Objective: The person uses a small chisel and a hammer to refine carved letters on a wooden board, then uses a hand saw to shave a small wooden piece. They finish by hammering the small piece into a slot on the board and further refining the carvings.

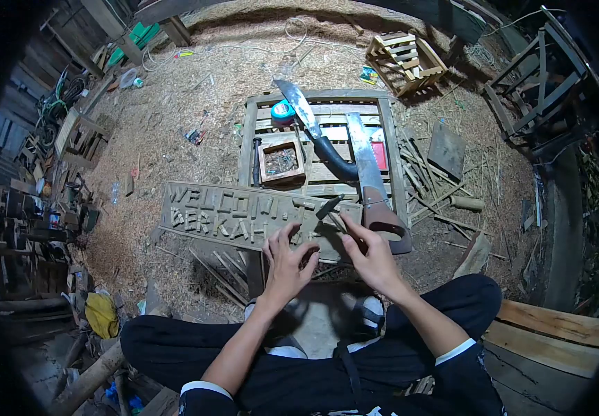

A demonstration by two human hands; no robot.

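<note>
A wooden board (pixel 213 201) with raised wooden letters, reading WELCOM and BERKAH in part, lies in front of me, its right part partly hidden by my hands. My left hand (pixel 287 267) is over its lower edge, fingers curled and thumb apart, with nothing visible between them. My right hand (pixel 372 258) is at the board's right end, thumb and forefinger at the handle of a hammer (pixel 329 206) with a dark head. The rest of the handle is hidden by the hand. Beside it, to the right, lies a handsaw (pixel 365 156) with a brown grip.
Beyond the board, a slatted table (pixel 385 111) holds a machete (pixel 299 107), a blue tape measure (pixel 283 111) and a small wooden box (pixel 280 163) of nails. A slatted crate (pixel 405 62) stands farther back. Wood sticks (pixel 424 170) lie at right on shaving-covered ground.
</note>
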